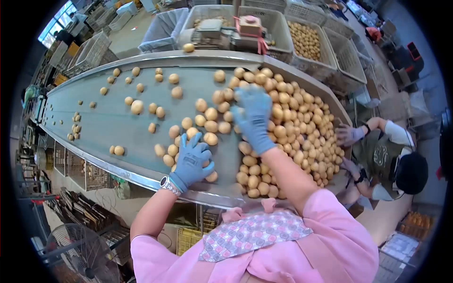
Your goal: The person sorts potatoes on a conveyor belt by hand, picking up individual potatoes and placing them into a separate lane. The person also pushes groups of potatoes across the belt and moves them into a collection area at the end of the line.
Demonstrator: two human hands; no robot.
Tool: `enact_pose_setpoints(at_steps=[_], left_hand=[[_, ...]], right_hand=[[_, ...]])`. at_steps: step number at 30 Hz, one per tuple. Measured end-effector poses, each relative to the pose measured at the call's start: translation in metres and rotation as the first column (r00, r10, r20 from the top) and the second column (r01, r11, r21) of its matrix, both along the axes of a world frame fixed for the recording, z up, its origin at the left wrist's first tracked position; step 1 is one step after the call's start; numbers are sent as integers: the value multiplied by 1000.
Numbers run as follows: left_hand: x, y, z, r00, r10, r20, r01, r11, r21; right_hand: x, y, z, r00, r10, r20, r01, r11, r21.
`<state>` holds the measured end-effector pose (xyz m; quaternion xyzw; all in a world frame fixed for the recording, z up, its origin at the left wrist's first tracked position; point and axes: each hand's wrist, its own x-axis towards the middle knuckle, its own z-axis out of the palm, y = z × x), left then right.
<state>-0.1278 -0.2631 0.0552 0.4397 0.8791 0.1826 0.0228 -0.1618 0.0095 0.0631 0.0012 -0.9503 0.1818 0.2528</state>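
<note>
My blue-gloved left hand [191, 159], fingers spread, touches round tan potatoes [211, 138] by the flat green conveyor belt's near edge; my blurred, blue-gloved right hand [254, 111] is over the potato heap [307, 129] toward its right end.

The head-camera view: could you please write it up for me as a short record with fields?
Left hand: blue-gloved, fingers spread among loose, round, tan, potato-like produce
Right hand: blue-gloved, motion-blurred, at the left edge of a dense heap of the same produce; grip unclear
Surface: flat green belt, more produce scattered along it
Left wrist: silver metal watch
Co-worker: gloved hand at the heap's right edge
</note>
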Motion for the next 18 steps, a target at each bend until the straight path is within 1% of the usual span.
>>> enact_pose_setpoints(at_steps=[1,2,3,4,5,6,7,9,10,11,12,13,14,15,16,17,18], left_hand=[[-3,-3,-2,999,-22,38,23,999,-22],[-3,-7,0,998,-5,64,9,998,-63],[2,-6,7,999,-33,-2,33,994,-102],[9,-4,-10,998,22,-65,-37,973,-230],[-1,-12,-6,999,6,-48,-10,995,-102],[-3,-28,-6,999,9,-49,-12,998,-66],[-8,-43,-7,999,12,-49,-14,999,-30],[-39,-64,-19,993,36,-116,-52,989,-139],[-59,-84,-27,976,91,-196,-107,992,-70],[-84,-113,-32,973,63,-221,-114,967,-227],[-110,-132,-28,942,258,-214,-300,933,-199],[-140,-167,-32,903,382,-195,-391,920,-8],[-166,-199,-23,860,510,17,-488,832,-265],[-197,-251,-78,713,605,-355,-650,760,-12],[-202,-268,-58,649,692,-316,-752,646,-129],[-221,-313,-105,482,720,-499,-857,507,-95],[-210,-289,-45,450,780,-434,-891,362,-273]], right_hand=[[2,16,-18,985,-108,-133,119,990,75],[7,27,-66,963,-180,200,175,984,44],[18,5,-59,978,-209,7,208,974,86],[11,-15,-67,996,-88,-33,91,993,74],[3,-33,-76,997,35,-67,-31,997,67],[-2,-70,-66,994,48,94,-44,998,-45],[0,-95,-57,960,35,279,-2,993,-119],[-40,-149,-67,969,152,192,-117,977,-181],[-68,-177,-72,951,217,220,-164,958,-235],[-96,-200,-82,932,353,88,-325,917,-232],[-113,-227,-78,872,470,137,-414,857,-308],[-132,-251,-81,805,592,35,-544,761,-352],[-137,-268,-67,771,635,-58,-622,730,-283],[-138,-272,-51,724,685,-83,-670,670,-318],[-131,-259,-39,690,716,-103,-699,623,-351],[-116,-232,-30,685,727,-52,-696,632,-341],[-105,-203,-21,687,727,-5,-687,647,-330]])
